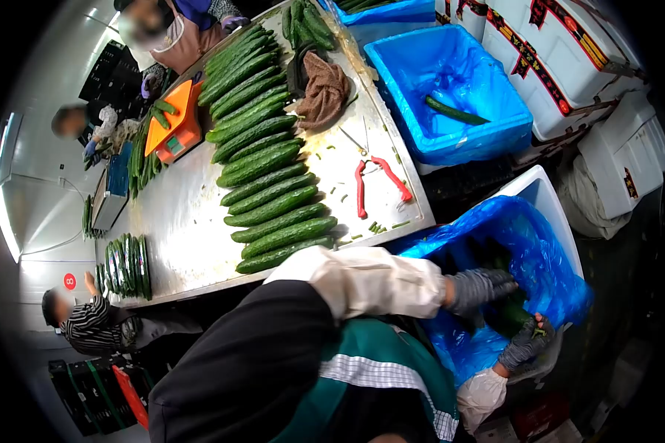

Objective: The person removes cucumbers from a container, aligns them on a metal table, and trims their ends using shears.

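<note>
Gripping a cucumber by its end, my right hand curls over the blue plastic liner; whether my left hand holds anything, I can't tell.

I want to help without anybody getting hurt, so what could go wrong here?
The red-handled snips lie open on the table, so someone reaching over might get nicked. The cucumber at the right hand could slip and bruise in the blue-lined bin. The row's end cucumber lies near the left sleeve, so a bump might roll it.
</note>
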Motion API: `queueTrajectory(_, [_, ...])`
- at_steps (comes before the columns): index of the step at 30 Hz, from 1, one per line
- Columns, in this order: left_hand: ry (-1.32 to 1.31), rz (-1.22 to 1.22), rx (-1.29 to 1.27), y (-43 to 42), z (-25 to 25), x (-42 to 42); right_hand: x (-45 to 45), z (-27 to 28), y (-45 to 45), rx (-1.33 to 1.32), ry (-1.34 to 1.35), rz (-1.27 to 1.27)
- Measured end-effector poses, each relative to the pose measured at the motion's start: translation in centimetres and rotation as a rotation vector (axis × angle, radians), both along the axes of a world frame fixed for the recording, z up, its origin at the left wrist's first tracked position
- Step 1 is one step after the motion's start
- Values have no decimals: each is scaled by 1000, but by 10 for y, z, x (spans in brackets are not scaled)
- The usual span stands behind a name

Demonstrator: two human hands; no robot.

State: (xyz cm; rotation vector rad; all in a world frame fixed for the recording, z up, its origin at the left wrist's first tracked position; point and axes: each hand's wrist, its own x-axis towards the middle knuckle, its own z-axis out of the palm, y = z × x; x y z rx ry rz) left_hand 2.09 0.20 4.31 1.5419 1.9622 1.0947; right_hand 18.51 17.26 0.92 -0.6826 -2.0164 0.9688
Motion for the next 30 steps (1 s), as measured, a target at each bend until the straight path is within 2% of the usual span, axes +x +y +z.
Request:
queueTrajectory(2, [120, -171, -79, 20, -11, 12, -4, 8, -9, 6, -30, -20])
queueTrajectory(3, [112, -176, -76, 27, -13, 13, -8, 12, -13, 17, -48, -50])
queueTrajectory(5, [-135, -289, -219, 43, -17, 12, -14, 18, -20, 51, -75, -93])
queueTrajectory(6, [-143, -306, -209, 55, -28, 17, -16, 20, -23, 5, -49, -62])
queueTrajectory(7, [-928, -316, -240, 66, -48, 23, -13, 20, -21, -41, -25, -34])
queueTrajectory(9, [-1719, -301, -267, 83, -81, 33, -2, 6, -9, -64, -19, 25])
queueTrajectory(10, [-1118, -327, -242, 88, -95, 32, 1, 1, -4, -31, -37, 65])
queueTrajectory(12, [-518, -327, -208, 99, -127, 37, 10, -2, 2, -45, -141, 56])
queueTrajectory(15, [-577, -450, -98, 111, -147, 52, 33, -21, 27, -191, -45, 32])
queueTrajectory(17, [-355, -233, -131, 105, -125, 52, 29, -17, 27, -263, 87, 49])
queueTrajectory(19, [-354, -169, -63, 109, -141, 62, 22, -5, 22, -212, -87, -71])
queueTrajectory(21, [-357, -101, 12, 107, -133, 58, 12, 10, 15, -164, -230, -139])
queueTrajectory(23, [-360, -151, -156, 91, -84, 44, 7, 22, 8, -160, -188, -148])
queueTrajectory(25, [-429, -198, -145, 85, -62, 40, 2, 38, 1, -82, -197, -144])
queueTrajectory(27, [-478, -222, -134, 80, -45, 34, -9, 60, -4, -225, -124, -101])
queueTrajectory(29, [-542, -177, 114, 73, -30, 34, -16, 87, -9, -189, -162, -121])
queueTrajectory(30, [-539, -169, 129, 68, -21, 30, -20, 111, -19, -39, -196, -42])
